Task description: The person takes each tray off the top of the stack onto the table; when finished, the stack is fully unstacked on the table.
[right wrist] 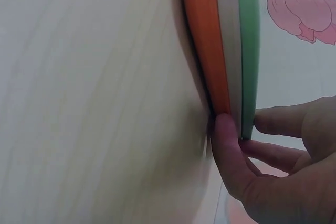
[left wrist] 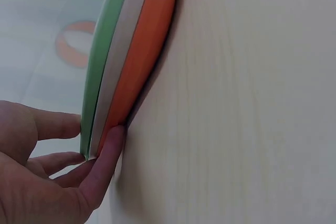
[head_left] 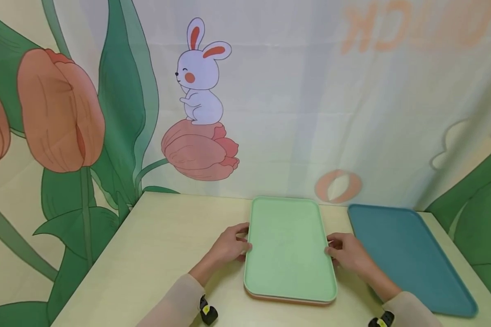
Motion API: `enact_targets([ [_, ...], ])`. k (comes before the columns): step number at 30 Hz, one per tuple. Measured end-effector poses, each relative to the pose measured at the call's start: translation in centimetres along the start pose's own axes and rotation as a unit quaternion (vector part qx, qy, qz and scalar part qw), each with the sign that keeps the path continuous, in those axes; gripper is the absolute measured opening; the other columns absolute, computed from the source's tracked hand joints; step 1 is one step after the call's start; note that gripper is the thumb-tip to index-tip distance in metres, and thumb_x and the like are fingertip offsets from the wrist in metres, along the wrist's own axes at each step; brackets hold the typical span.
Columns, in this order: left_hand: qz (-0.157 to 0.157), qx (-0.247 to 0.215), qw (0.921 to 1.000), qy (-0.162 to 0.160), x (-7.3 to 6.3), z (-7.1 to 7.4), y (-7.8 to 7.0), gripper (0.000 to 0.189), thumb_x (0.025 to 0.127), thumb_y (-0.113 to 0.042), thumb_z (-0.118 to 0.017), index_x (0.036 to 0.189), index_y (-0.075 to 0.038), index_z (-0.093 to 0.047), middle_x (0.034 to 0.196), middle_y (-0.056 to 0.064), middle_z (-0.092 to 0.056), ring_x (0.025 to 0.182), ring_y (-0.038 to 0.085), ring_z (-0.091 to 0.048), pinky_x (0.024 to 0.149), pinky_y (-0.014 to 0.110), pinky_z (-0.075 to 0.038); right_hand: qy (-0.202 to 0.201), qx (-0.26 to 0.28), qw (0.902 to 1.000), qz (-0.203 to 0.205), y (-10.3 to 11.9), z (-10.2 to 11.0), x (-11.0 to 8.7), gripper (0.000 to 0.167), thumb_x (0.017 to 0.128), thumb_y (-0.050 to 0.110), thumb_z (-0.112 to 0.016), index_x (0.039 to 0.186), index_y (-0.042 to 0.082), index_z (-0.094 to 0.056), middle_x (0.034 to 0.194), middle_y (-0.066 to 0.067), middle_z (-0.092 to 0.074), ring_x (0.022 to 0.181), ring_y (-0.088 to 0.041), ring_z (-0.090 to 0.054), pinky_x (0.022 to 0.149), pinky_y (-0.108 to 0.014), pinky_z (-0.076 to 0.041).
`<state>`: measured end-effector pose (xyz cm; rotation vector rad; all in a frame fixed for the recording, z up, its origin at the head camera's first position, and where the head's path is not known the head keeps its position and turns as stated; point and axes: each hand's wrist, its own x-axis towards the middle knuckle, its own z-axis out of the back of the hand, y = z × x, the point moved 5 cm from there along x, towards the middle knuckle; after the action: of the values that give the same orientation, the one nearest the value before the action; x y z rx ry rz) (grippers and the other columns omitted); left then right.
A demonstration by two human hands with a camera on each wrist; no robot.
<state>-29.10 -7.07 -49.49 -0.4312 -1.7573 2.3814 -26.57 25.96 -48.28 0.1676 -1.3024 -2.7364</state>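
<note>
A light green tray [head_left: 288, 250] lies on top of a stack, its long sides running away from me. Under it, the left wrist view shows a greyish beige tray [left wrist: 119, 51] and an orange tray [left wrist: 152, 30] at the bottom. My left hand [head_left: 231, 245] grips the stack's left long edge, one digit at the green rim and another low against the orange side. On the opposite edge, my right hand [head_left: 349, 252] holds the stack the same way. Its fingers [right wrist: 228, 135] reach the orange tray's underside in the right wrist view.
To the right of the stack, a blue tray [head_left: 409, 254] lies on the pale wooden table [head_left: 159, 245], partly behind my right forearm. A curtain [head_left: 278, 113] printed with tulips and a rabbit hangs along the table's far edge.
</note>
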Motion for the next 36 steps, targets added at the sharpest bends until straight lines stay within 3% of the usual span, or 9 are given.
enact_targets([
  [10, 0.003, -0.031, 0.9995, -0.010, 0.7, -1.2, -0.8, 0.067, 0.089, 0.007, -0.069, 0.153, 0.001, -0.052, 0.149, 0.022, -0.056, 0.118, 0.036, -0.066, 0.069, 0.046, -0.066, 0.009, -0.041, 0.9987, 0.028, 0.3, 1.6, -0.4, 0.027, 0.100, 0.000, -0.067, 0.123, -0.014, -0.067, 0.095, -0.011, -0.071, 0.075, -0.023, -0.067, 0.061, -0.035, -0.057],
  [17, -0.012, -0.019, 0.9997, -0.008, 1.5, -3.2, -1.4, 0.062, 0.088, 0.007, -0.070, 0.148, 0.002, -0.057, 0.142, 0.021, -0.060, 0.109, 0.031, -0.067, 0.065, 0.045, -0.066, 0.007, -0.087, 0.9958, 0.025, -1.3, 3.7, -0.8, 0.030, 0.099, 0.004, -0.070, 0.124, -0.014, -0.068, 0.105, -0.014, -0.072, 0.096, -0.029, -0.068, 0.077, -0.043, -0.058],
  [25, -0.016, -0.025, 0.9995, -0.013, 2.4, -5.1, -2.0, 0.061, 0.085, 0.009, -0.069, 0.146, 0.002, -0.059, 0.138, 0.020, -0.062, 0.113, 0.032, -0.065, 0.062, 0.044, -0.065, 0.020, -0.090, 0.9955, 0.022, -2.8, 5.8, -1.2, 0.043, 0.100, 0.008, -0.071, 0.131, -0.020, -0.061, 0.113, -0.021, -0.069, 0.104, -0.035, -0.065, 0.081, -0.046, -0.056],
  [36, -0.014, -0.043, 0.9989, -0.012, 3.1, -7.0, -2.5, 0.058, 0.086, 0.010, -0.069, 0.143, 0.000, -0.062, 0.138, 0.018, -0.062, 0.104, 0.027, -0.067, 0.061, 0.043, -0.065, 0.005, -0.079, 0.9969, -0.001, -5.2, 7.3, -1.3, 0.041, 0.101, 0.013, -0.072, 0.131, -0.014, -0.065, 0.112, -0.017, -0.071, 0.106, -0.038, -0.068, 0.078, -0.042, -0.059],
])
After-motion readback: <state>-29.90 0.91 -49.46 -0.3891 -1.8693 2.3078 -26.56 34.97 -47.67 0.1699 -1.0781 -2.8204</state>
